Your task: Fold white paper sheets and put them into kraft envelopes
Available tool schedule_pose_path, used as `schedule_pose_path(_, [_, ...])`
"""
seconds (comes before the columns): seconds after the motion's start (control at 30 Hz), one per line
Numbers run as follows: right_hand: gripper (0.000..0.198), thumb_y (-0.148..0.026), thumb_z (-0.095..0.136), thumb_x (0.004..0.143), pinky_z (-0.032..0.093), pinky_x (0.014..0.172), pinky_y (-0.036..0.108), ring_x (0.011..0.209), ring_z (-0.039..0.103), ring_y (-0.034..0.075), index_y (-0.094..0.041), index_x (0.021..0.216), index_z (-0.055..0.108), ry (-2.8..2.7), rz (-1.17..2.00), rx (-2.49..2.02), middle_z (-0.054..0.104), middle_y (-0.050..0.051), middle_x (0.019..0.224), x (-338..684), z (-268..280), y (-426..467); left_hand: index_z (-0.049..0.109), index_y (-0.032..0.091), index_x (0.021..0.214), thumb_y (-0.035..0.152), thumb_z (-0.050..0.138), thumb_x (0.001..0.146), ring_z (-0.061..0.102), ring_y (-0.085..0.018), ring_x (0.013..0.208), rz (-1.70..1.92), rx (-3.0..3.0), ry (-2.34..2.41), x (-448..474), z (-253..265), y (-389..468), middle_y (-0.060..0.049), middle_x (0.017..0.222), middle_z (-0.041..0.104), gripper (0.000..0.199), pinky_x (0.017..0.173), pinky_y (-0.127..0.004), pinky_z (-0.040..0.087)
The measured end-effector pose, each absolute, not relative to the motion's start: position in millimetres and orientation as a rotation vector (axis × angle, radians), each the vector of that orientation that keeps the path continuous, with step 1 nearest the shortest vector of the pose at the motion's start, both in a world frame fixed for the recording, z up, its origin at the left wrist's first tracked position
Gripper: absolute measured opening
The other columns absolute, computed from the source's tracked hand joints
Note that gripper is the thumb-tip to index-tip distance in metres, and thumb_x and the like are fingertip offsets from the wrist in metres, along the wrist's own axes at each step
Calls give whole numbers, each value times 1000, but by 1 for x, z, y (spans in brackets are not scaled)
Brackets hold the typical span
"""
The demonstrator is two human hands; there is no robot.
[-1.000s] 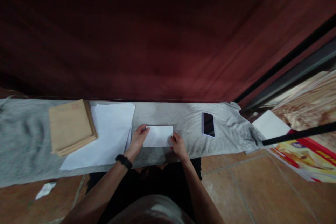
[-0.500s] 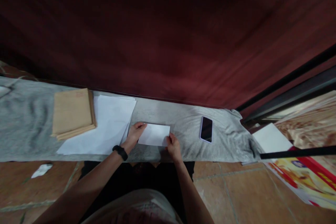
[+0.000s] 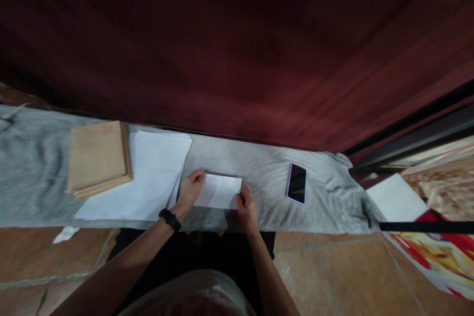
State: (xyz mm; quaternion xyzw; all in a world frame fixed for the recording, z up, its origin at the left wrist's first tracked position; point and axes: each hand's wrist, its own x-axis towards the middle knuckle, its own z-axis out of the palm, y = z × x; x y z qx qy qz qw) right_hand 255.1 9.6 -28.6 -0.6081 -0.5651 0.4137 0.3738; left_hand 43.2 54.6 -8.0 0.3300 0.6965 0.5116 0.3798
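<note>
Hands (image 3: 190,190) with white paper (image 3: 219,191) between

White paper (image 3: 219,191) partly behind fingers (image 3: 198,176)

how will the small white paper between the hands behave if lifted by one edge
The small white paper looks thin, so it is probably light. It spans flat between the left hand and right hand, hinting at some stiffness, though it may droop. Its flat shape makes rolling unlikely.
</note>
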Motion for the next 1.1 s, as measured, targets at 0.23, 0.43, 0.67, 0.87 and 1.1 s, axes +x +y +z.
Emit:
schedule_pose_path(0.23, [61,-43,46,91,52,48,26,59,60,16,-16,145,43,-1323,1188,-1593,67,5,89,252,-25,10,73,23,94,29,60,83,68,-24,83,1169,1195,1879,44,-9,59,-4,84,73,17,81,-33,51])
schedule_pose_path(0.43, [64,-41,43,91,54,48,27,68,66,20,-19,151,36,-1331,1117,-1642,69,10,101,243,-17,9,60,19,135,27,48,97,41,-31,145,861,2142,1795,51,-5,42,-13,154,48,41,121,-48,28])
schedule_pose_path(0.67, [60,-39,42,93,56,53,29,73,67,20,-18,149,39,-1345,1077,-1673,68,12,110,240,-21,9,48,23,149,40,45,102,29,-27,153,572,2450,1494,69,-20,17,-10,159,43,50,126,-53,14])
schedule_pose_path(0.87, [45,-30,41,97,55,89,46,99,65,27,-12,136,57,-1714,484,-1720,66,18,114,242,-22,2,45,21,151,48,41,103,27,-27,153,518,2546,1513,67,-20,14,-11,162,38,55,126,-51,13])
schedule_pose_path(1.1, [46,-29,31,106,42,112,47,139,47,25,-13,141,55,-2041,320,-1546,55,17,145,225,-22,14,39,20,155,43,43,101,26,-29,153,421,2574,1515,67,-19,15,-13,162,38,59,125,-53,14])
